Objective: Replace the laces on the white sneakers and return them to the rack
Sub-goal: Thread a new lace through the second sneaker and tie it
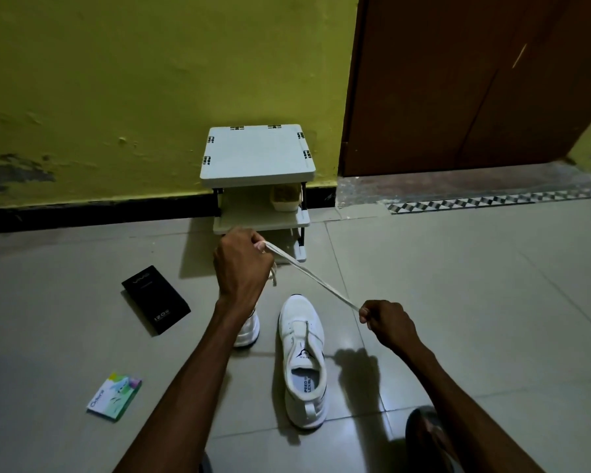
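Note:
A white lace (313,278) is stretched taut in the air between my two hands. My left hand (241,266) pinches its far end, with a short tail hanging below the fist. Its near end is pinched by my right hand (388,322). Below the lace, a white sneaker (304,363) lies on the tiled floor with no lace in it, toe pointing away. A second white sneaker (248,331) is mostly hidden under my left forearm. The small white rack (258,155) stands against the yellow-green wall, just beyond my left hand.
A black phone box (156,298) and a small colourful packet (115,396) lie on the floor to the left. A pale container (286,197) sits on the rack's middle shelf. A brown door (458,83) is at the right. My foot (427,435) shows bottom right.

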Tool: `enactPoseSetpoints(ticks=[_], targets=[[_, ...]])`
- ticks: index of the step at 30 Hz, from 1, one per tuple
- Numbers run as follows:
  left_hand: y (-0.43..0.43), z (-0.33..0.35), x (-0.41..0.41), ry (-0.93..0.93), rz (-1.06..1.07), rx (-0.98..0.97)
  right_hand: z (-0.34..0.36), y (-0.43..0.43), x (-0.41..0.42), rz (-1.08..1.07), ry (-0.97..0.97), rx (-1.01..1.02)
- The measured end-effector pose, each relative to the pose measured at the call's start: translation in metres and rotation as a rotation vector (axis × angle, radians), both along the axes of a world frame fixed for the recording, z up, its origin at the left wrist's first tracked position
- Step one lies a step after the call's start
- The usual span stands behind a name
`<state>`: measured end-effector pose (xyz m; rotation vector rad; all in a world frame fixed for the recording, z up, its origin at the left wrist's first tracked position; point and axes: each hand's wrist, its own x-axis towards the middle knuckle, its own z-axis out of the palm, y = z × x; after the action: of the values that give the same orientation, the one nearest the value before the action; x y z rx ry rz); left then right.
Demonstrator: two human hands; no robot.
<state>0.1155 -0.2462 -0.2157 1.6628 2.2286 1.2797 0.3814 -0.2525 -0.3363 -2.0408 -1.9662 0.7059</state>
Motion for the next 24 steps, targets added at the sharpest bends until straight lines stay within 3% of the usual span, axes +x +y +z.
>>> enactPoseSetpoints(ticks=[17, 24], targets=[[0.01, -0.009, -0.006, -0.021, 0.042, -0.011, -0.028, 0.002, 0.019, -0.013, -0.027, 0.092], [0.005, -0.026, 0.029, -0.067, -0.404, -0.24, -0.023, -0.009, 0.029, 0.112, -0.634, -0.206]])
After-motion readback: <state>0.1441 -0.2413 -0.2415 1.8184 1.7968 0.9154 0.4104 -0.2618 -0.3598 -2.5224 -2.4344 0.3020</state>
